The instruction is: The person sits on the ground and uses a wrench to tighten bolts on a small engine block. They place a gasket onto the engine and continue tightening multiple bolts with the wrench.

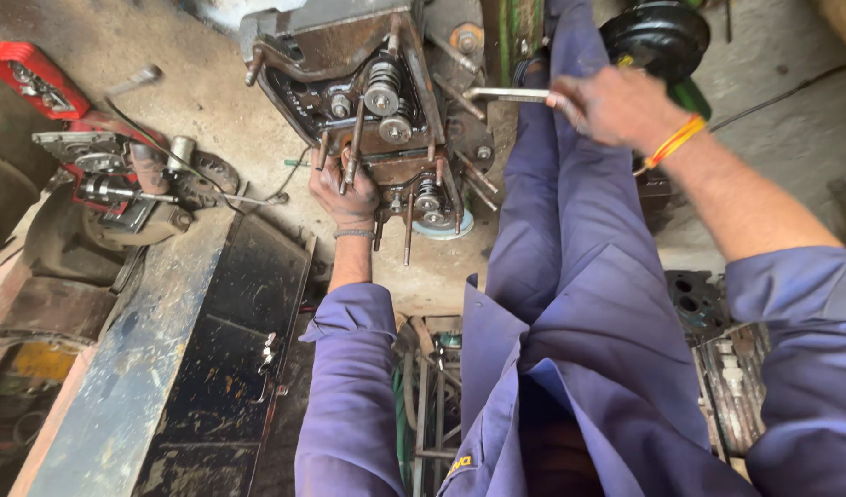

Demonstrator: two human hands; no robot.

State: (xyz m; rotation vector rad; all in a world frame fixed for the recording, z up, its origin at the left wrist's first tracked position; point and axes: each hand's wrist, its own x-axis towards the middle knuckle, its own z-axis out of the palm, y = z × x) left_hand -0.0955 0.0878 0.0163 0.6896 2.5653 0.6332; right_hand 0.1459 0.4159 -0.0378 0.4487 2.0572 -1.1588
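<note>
On the dusty workshop floor point(165, 55), our left hand point(345, 195) grips the opened gearbox point(368, 101), our right hand point(616, 106) holds a wrench point(507, 94).

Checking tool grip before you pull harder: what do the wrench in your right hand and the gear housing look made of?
Wrench: bright bare steel by its silvery sheen, held in the right hand. Gear housing: likely cast iron or steel, dark, oily, rust-brown in patches. The left hand grips a rod at its lower edge.

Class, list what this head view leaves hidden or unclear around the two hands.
- Left hand: palm and grip on the rod, hidden by its own back.
- Wrench handle end: inside the right hand.
- Gear housing top: cut off by the frame's upper edge.
</note>
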